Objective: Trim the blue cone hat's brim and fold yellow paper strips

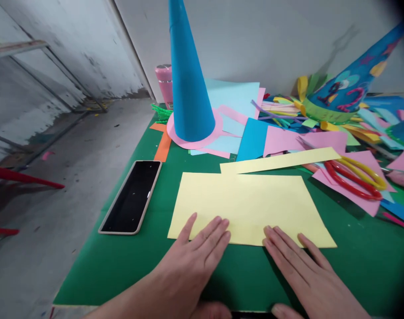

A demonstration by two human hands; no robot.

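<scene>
A pale yellow sheet of paper (248,199) lies flat on the green table before me. My left hand (191,261) rests with outstretched fingers on its near edge, left of the middle. On the right part of the same edge, my right hand (308,270) lies with its fingers extended. Neither hand grips anything. A narrow yellow paper strip (281,160) lies along the sheet's far edge. Beyond it stands a tall blue paper cone (193,88) on a pink paper ring (218,126).
A phone (131,197) lies to the left. Scissors (351,179) with red and yellow handles rest on pink scraps at right. A decorated cone hat (354,84) stands among paper pieces at the back right. A pink bottle (164,84) is behind the blue cone.
</scene>
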